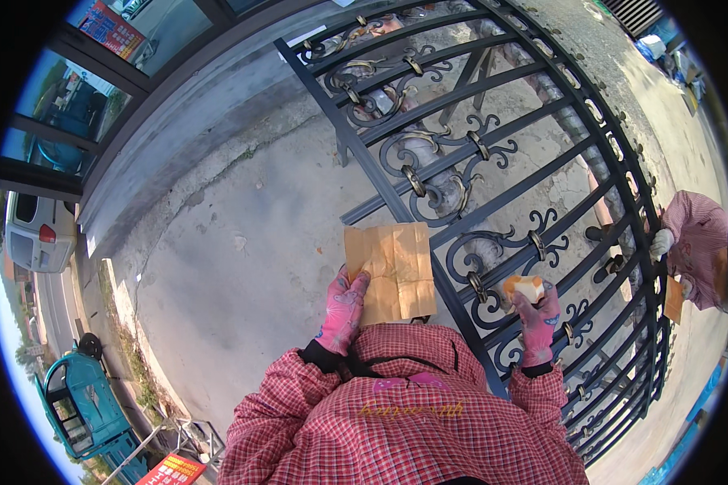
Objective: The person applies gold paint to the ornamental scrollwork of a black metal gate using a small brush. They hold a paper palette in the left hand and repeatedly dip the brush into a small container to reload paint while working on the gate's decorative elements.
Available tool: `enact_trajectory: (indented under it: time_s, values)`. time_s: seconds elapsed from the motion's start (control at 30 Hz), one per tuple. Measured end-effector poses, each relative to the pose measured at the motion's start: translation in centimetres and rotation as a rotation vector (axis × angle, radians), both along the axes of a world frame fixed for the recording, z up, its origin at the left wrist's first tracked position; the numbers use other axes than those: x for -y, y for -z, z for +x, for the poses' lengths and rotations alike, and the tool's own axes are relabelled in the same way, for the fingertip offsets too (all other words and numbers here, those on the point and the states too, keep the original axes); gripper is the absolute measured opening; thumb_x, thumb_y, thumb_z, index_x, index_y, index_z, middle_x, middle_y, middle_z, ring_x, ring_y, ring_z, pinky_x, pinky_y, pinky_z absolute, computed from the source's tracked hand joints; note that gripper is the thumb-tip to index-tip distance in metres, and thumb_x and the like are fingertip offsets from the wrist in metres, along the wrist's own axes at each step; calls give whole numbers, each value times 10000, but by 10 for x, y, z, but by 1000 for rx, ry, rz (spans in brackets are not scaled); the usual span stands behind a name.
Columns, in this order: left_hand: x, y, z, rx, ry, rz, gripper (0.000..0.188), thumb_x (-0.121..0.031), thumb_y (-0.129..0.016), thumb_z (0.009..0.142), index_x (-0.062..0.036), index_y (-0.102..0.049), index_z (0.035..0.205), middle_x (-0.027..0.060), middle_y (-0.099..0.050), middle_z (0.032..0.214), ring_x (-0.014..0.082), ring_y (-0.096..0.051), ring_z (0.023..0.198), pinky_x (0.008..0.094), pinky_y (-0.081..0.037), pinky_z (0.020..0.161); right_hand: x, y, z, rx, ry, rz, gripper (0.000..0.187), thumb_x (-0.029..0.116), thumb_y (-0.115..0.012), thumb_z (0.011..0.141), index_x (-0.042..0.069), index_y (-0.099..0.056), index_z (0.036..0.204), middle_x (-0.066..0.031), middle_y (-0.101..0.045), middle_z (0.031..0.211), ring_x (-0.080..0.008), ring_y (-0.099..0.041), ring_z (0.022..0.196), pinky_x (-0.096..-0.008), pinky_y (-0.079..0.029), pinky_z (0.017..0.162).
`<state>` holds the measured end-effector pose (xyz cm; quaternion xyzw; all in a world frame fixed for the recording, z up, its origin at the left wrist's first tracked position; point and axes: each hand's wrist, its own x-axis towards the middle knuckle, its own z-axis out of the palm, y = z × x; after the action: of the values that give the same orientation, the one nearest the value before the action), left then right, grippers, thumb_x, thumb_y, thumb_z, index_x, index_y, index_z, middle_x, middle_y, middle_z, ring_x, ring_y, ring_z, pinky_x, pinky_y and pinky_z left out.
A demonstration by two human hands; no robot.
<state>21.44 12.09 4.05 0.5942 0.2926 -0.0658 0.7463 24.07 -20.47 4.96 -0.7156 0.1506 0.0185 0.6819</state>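
Observation:
My left hand (344, 310), in a pink patterned glove, grips the lower left edge of a creased brown sheet (391, 272) that looks like cardboard or stiff paper. My right hand (536, 322), gloved the same way, is closed on a small white and orange sponge-like block (524, 286); its exact kind is unclear. Both hands are in front of my body, the right one over a dark metal fence panel (493, 210). This panel has parallel bars and curled scrolls (479, 145), some with gold-coloured collars and highlights. The sheet overlaps the panel's near rail.
A co-worker (696, 250) in a checked sleeve and white gloves stands at the panel's far right side, near another brown piece (673, 300). A support leg (467, 85) shows beneath the panel. Glass windows (73, 97), a white van (40, 232) and a teal vehicle (85, 408) are left.

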Motion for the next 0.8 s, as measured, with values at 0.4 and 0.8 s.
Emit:
enact_trajectory:
  time_s: [0.4, 0.8]
  values:
    - [-225, -21, 54, 80, -192, -326, 344, -271, -588, 916, -2, -542, 1124, 53, -624, 995, 123, -599, 841, 269, -505, 747, -258, -28, 82, -96, 60, 366, 313, 74, -640, 837, 44, -503, 1116, -50, -620, 956, -91, -613, 749, -202, -505, 664]
    - [-350, -40, 116, 19, -98, -517, 504, -395, -562, 911, -11, -476, 1226, 83, -588, 1124, 167, -590, 1007, 308, -490, 869, -531, -12, 176, -569, -384, 963, 336, 79, -614, 848, 23, -509, 1163, -93, -622, 1046, -182, -631, 894, -301, -527, 786]
